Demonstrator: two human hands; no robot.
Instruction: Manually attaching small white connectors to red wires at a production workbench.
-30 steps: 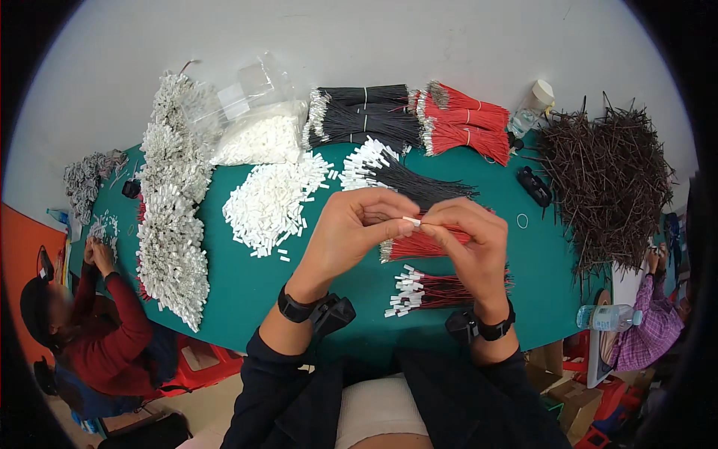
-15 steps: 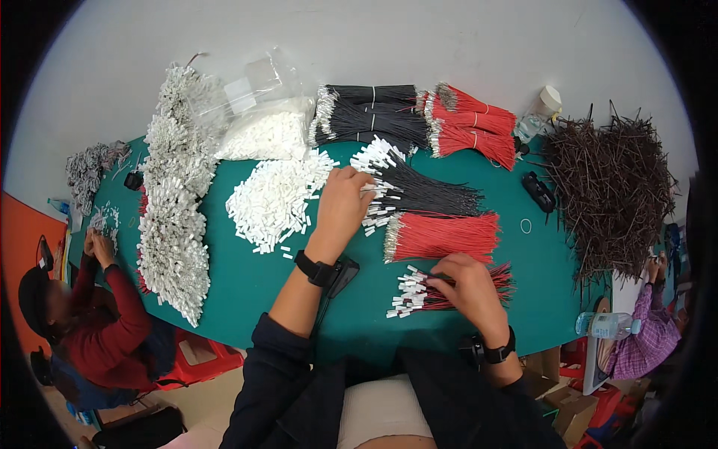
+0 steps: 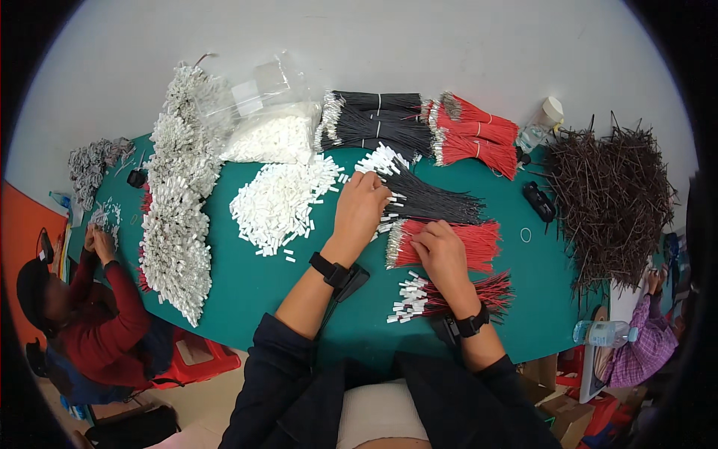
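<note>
My left hand point(image 3: 362, 209) is closed in a pinch at the white-tipped end of a spread of black wires point(image 3: 441, 196), its fingers on a white connector housing. My right hand point(image 3: 443, 258) lies over a bundle of red wires point(image 3: 479, 243) with bare metal terminals at their left ends. Its fingers are curled together near those ends; whatever they pinch is too small to make out. Nearer to me, beneath the right wrist, lies a bunch of red and black wires point(image 3: 490, 293) joined in white housings. A heap of loose white housings point(image 3: 273, 206) is left of my left hand.
A clear bag of white housings point(image 3: 273, 138), tied black bundles point(image 3: 378, 120) and tied red bundles point(image 3: 479, 135) line the back. A long white connector heap point(image 3: 176, 239) is on the left, dark brown wires point(image 3: 609, 202) on the right. People sit at both sides.
My right hand has moved up and left from the joined wires to the red bundle. My left hand has shifted slightly right and down, still at the black wires' white ends.
</note>
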